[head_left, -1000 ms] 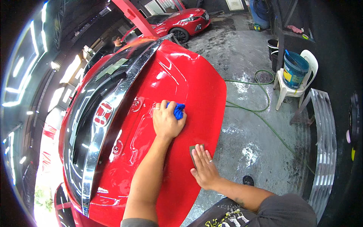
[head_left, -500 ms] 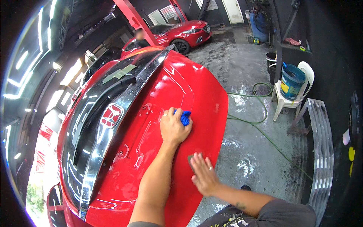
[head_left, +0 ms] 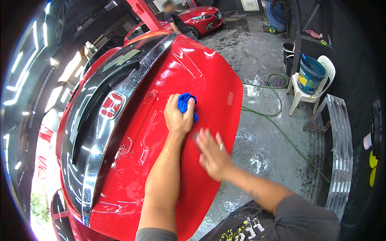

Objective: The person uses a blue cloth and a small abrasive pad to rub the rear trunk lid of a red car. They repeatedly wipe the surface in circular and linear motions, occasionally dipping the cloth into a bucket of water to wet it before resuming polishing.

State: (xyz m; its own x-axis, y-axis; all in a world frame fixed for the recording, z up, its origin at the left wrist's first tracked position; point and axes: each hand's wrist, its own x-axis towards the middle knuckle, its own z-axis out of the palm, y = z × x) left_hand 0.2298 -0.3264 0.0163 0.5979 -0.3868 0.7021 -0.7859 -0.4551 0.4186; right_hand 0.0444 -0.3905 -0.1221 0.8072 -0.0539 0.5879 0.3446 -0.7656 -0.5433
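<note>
Below me is the red tailgate (head_left: 213,72) of a car, with a chrome strip (head_left: 138,78) and an emblem along its upper part. A crumpled blue cloth (head_left: 185,103) is held in my left hand (head_left: 179,117), whose fingers curl round it against the red paint. Nearer to me, my right hand (head_left: 213,154) lies nearly flat on the panel, somewhat blurred. Under its fingertips the edge of a small dark grey pad (head_left: 196,137) shows; the fingers hide the rest. Wet-looking streaks and several mounting holes mark the panel beside my left forearm.
A green hose (head_left: 277,128) snakes over the wet grey floor. To the right, a blue bucket (head_left: 309,78) stands on a white plastic chair (head_left: 296,94), near a ribbed metal panel (head_left: 339,156). A person (head_left: 175,20) is beyond the car, near another red car (head_left: 205,20).
My right hand has slid farther away over the panel with the pad. My left hand and the cloth have shifted slightly up and left in view. The person behind stands higher.
</note>
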